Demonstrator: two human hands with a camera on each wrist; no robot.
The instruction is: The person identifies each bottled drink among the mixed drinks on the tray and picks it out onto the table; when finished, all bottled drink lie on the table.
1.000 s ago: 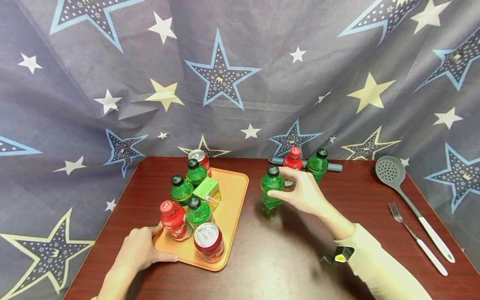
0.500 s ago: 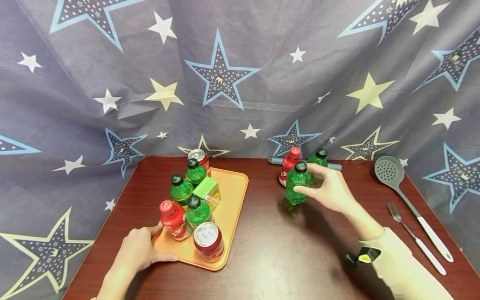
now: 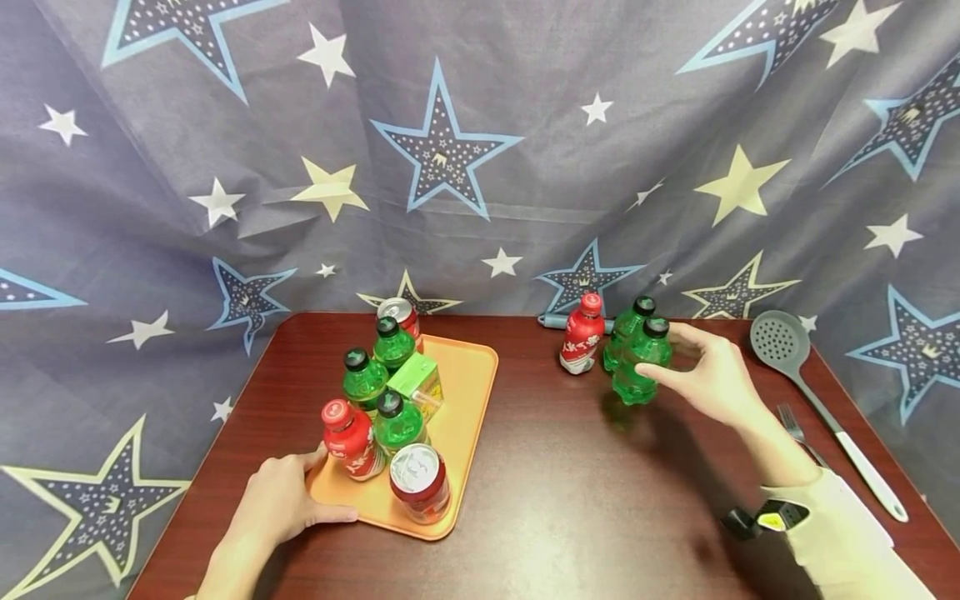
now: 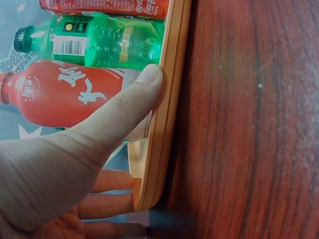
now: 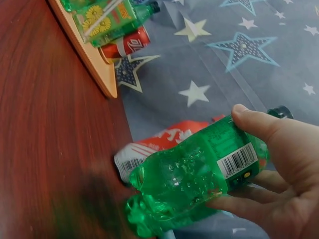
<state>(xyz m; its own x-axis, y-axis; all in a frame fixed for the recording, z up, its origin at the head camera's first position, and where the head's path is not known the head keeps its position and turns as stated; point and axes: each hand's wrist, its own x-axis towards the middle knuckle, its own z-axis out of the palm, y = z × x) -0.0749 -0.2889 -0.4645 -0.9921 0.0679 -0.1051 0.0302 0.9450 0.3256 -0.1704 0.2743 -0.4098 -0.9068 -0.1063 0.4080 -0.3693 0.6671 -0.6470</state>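
Note:
My right hand (image 3: 708, 375) grips a green soda bottle (image 3: 637, 375) with a black cap, thumb on one side and fingers on the other. Its base hangs over the table, above a green-tinted shadow. Behind it stands another green bottle (image 3: 619, 335), partly covered, and a red bottle (image 3: 581, 337) is just left of that. At the orange tray's (image 3: 468, 392) near left corner, my left hand (image 3: 277, 500) holds the rim between thumb and fingers. On the tray are a red bottle (image 4: 75, 94), several green bottles (image 3: 397, 425), a green drink carton (image 5: 107, 20) and red cans (image 3: 420, 487).
A grey-handled tool (image 3: 553, 322) lies behind the bottles at the table's back edge, mostly hidden. To the right lie a grey slotted skimmer (image 3: 780, 342) and a fork (image 3: 791, 423), its handle covered by the sleeve. A star-patterned curtain (image 3: 480, 250) hangs behind the table.
My right hand has carried the green bottle rightward, past the standing red bottle to in front of the other green bottle. My left hand and the tray have stayed put.

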